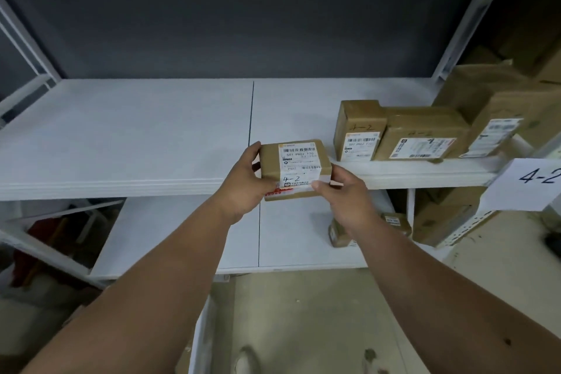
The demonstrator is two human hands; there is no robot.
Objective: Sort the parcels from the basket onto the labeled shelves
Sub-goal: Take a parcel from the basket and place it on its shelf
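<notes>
A small brown parcel with a white shipping label and "4-2" handwritten on it is held in both hands at the front edge of the white upper shelf. My left hand grips its left side, thumb on the top corner. Its lower right corner is pinched by my right hand. A paper sign reading "4-2" hangs at the shelf's right end. Three brown parcels stand on that shelf at the right: one marked "4-2", a wider one and a third.
A lower white shelf holds a small parcel behind my right wrist. Larger cardboard boxes stand at the right beside the rack. White rack posts frame both sides, with a dark wall behind. The basket is not in view.
</notes>
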